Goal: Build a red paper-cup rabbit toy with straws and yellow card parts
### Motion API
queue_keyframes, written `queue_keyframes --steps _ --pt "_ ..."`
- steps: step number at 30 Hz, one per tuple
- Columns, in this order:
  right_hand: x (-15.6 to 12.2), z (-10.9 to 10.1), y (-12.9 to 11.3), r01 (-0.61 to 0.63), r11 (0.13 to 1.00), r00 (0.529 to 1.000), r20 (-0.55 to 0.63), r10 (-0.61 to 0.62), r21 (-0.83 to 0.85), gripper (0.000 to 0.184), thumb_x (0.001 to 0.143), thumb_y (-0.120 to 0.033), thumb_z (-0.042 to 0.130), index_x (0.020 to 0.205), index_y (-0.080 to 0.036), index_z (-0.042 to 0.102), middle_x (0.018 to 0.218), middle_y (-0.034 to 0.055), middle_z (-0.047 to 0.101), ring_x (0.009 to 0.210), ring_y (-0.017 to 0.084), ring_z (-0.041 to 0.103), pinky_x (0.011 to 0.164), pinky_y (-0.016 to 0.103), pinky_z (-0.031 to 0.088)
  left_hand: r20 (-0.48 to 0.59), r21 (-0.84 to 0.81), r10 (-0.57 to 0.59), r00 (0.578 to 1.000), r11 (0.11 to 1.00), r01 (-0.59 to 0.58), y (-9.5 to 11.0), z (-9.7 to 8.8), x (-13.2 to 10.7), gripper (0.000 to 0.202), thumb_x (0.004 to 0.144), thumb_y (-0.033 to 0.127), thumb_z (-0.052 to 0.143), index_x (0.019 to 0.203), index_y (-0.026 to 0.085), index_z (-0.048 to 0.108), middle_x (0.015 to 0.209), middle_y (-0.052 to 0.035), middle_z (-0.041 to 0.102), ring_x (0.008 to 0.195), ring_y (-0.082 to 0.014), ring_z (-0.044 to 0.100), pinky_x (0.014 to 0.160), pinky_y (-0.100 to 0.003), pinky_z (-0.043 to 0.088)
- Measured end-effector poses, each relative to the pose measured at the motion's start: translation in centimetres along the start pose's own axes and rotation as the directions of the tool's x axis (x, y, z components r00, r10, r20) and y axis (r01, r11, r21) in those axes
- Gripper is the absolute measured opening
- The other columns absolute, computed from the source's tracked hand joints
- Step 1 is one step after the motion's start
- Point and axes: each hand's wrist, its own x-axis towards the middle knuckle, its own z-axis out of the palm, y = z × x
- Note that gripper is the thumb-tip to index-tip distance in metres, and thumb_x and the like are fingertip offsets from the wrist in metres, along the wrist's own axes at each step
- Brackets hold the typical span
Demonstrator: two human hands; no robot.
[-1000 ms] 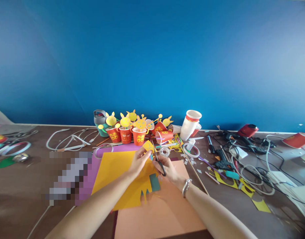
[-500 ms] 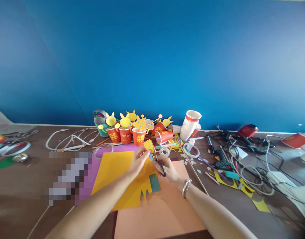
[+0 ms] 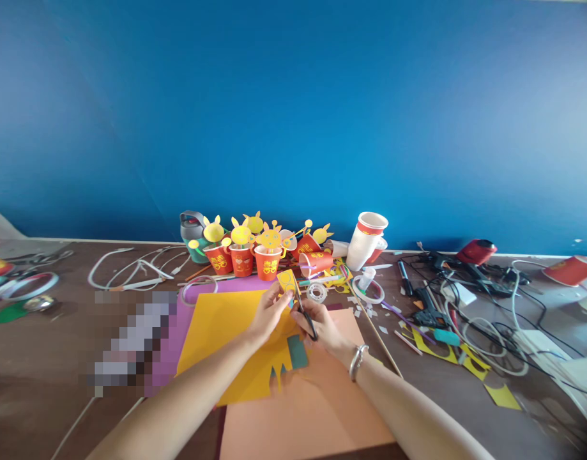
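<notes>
Left hand (image 3: 268, 314) grip pinching yellow card (image 3: 287, 280), right hand (image 3: 324, 324) grip wrapped on scissors (image 3: 313, 328); blades lie near left thumb (image 3: 283, 303), so a slip could nick it.

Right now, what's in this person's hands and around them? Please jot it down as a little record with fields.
Left grip: pinching a small yellow card
Right grip: holding dark-handled scissors, blades at the card
Beneath: golden-yellow sheet and peach sheet
Beyond the hands: red paper cups, some upright, some tipped; yellow cut-out figures
To the right: white cup stack, dark glue gun
Backdrop: blue wall
</notes>
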Motion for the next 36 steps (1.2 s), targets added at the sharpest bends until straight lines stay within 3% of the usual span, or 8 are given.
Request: queue_keyframes --steps 4,9,15,22,36 --pt "0.0 0.0 0.0 -0.028 1.0 0.999 -0.019 0.028 0.003 0.037 0.074 -0.048 0.071 0.086 -0.019 0.051 0.053 -0.0082 0.048 0.038 0.006 0.043 0.033 0.017 0.033 0.064 -0.013 -0.013 0.998 1.0 0.014 0.0 0.0 0.1 0.022 0.078 0.041 0.066 0.08 0.019 0.066 0.083 -0.004 0.067 0.082 -0.0201 0.06 0.076 -0.032 0.045" --pt "0.2 -0.2 0.4 0.015 1.0 0.999 -0.047 -0.015 0.001 0.034 0.073 -0.044 0.073 0.083 -0.018 0.053 0.056 -0.0079 0.046 0.039 0.005 0.04 0.033 0.017 0.029 0.056 -0.017 -0.001 0.998 1.0 0.002 -0.2 -0.1 0.4 0.018 0.078 0.039 0.066 0.077 0.02 0.066 0.088 -0.0047 0.067 0.091 -0.0227 0.059 0.084 -0.034 0.043" --pt "0.4 -0.6 0.6 0.024 0.999 0.999 -0.043 -0.022 0.042 0.033 0.071 -0.041 0.075 0.082 -0.017 0.055 0.058 -0.0067 0.048 0.042 0.005 0.039 0.036 0.018 0.029 0.035 -0.008 -0.018 0.999 1.0 0.019 -0.1 -0.2 0.4 0.017 0.077 0.039 0.067 0.078 0.022 0.068 0.083 -0.0027 0.066 0.084 -0.0207 0.058 0.074 -0.029 0.043" --pt "0.4 -0.6 0.9 0.032 0.997 0.999 -0.041 -0.029 0.076 0.032 0.072 -0.039 0.075 0.081 -0.017 0.054 0.054 -0.0083 0.045 0.041 0.004 0.036 0.036 0.018 0.026 -0.006 -0.005 -0.028 1.0 1.0 0.028 0.5 -0.1 0.3 0.024 0.074 0.041 0.069 0.065 0.021 0.06 0.071 -0.001 0.062 0.073 -0.0185 0.055 0.065 -0.028 0.04" --pt "0.5 -0.7 1.3 0.039 0.999 0.998 -0.043 -0.038 0.024 0.031 0.075 -0.041 0.073 0.079 -0.017 0.054 0.052 -0.0083 0.043 0.039 0.004 0.033 0.036 0.018 0.025 -0.062 0.038 -0.012 0.998 0.999 0.015 0.2 -0.3 0.3 0.028 0.073 0.043 0.069 0.061 0.022 0.056 0.06 0.0015 0.054 0.064 -0.0167 0.049 0.063 -0.03 0.036"
